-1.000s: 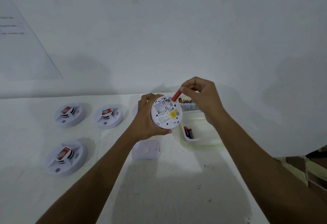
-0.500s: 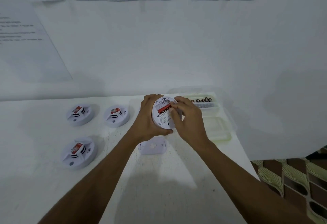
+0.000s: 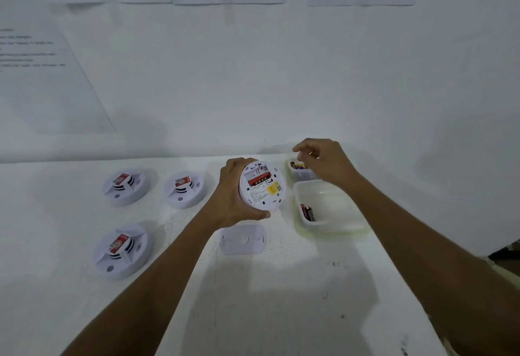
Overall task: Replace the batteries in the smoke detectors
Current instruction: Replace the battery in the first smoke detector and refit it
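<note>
While three more detectors (image 3: pixel 123 186) wait toward the table's (image 3: pixel 253 299) left edge, my left hand (image 3: pixel 230 195) wraps the rim of the smoke detector (image 3: pixel 263 195) above the far middle, back tilted toward me so the seated red battery (image 3: pixel 257 179) shows. Its cover (image 3: pixel 242 240) lies just nearer, ready. My right hand (image 3: pixel 323 162) hovers curled over the battery tub (image 3: pixel 298 176) at the far right edge; whether it pinches anything I cannot tell.

White smoke detector (image 3: pixel 263 186) bears a red battery (image 3: pixel 257 179) and yellow sticker (image 3: pixel 273 188).
</note>
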Demonstrator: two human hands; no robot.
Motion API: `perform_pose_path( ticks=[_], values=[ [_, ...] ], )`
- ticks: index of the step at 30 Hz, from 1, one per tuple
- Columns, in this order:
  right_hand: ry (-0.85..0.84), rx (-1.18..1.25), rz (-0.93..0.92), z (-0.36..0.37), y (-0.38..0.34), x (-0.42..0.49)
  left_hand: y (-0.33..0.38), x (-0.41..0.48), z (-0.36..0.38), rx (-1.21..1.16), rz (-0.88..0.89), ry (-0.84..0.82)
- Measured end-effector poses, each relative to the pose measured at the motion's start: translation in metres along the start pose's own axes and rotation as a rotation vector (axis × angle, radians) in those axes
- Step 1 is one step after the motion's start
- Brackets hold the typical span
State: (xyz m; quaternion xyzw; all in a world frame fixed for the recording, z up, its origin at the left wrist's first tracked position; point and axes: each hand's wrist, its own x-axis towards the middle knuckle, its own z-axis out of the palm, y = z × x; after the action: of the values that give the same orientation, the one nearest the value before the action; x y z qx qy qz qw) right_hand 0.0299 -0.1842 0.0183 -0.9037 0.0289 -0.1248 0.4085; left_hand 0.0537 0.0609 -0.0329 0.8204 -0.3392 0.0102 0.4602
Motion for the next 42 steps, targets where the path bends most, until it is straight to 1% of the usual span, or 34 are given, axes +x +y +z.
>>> perform_pose_path(
  ticks=[2,5,7,12,15,18,20,22,26,28,30,33,35,38,40,42],
  values=[
    [-0.106,-0.207,0.049,-0.005,0.015,0.024,-0.004,0.001,-0.001,0.006,-0.006,0.008],
    [-0.291,-0.353,0.122,-0.002,0.029,0.050,-0.003,0.002,-0.005,0.011,-0.020,-0.003],
    [-0.354,-0.375,0.152,0.002,0.032,0.060,-0.005,0.002,-0.006,0.020,-0.021,-0.010],
    [-0.438,-0.355,0.209,0.012,0.037,0.073,-0.017,0.002,-0.009,0.029,-0.054,-0.024],
    [-0.407,-0.344,0.222,0.014,0.040,0.074,-0.015,0.000,-0.010,0.035,-0.072,-0.031],
    [-0.364,-0.272,0.215,0.014,0.038,0.069,-0.014,-0.002,-0.007,0.034,-0.059,-0.044],
    [-0.292,-0.203,0.203,0.010,0.034,0.064,-0.015,-0.004,-0.005,0.038,-0.040,-0.040],
    [-0.197,-0.085,0.193,0.002,0.026,0.056,-0.014,-0.004,-0.006,0.044,-0.037,-0.034],
    [-0.066,0.265,0.120,-0.011,-0.003,0.029,-0.008,-0.002,-0.008,0.066,-0.018,-0.010],
    [-0.086,0.392,0.064,-0.011,-0.023,0.009,-0.008,-0.002,-0.006,0.079,-0.008,0.000],
    [-0.153,0.452,0.043,-0.004,-0.041,-0.012,-0.007,-0.002,-0.004,0.095,-0.001,0.005],
    [-0.203,0.462,0.049,0.013,-0.058,-0.037,-0.005,-0.003,-0.003,0.121,0.016,-0.014],
    [-0.185,0.476,0.046,0.024,-0.064,-0.047,0.004,-0.007,-0.005,0.147,0.036,-0.024],
    [-0.162,0.497,0.037,0.038,-0.071,-0.058,0.020,-0.019,-0.011,0.082,0.012,-0.085],
    [-0.156,0.501,0.026,0.043,-0.076,-0.062,0.024,-0.027,-0.015,0.096,0.042,-0.067],
    [-0.172,0.433,-0.018,0.047,-0.081,-0.066,0.023,-0.036,-0.019,0.126,0.070,-0.023]
  ],
)
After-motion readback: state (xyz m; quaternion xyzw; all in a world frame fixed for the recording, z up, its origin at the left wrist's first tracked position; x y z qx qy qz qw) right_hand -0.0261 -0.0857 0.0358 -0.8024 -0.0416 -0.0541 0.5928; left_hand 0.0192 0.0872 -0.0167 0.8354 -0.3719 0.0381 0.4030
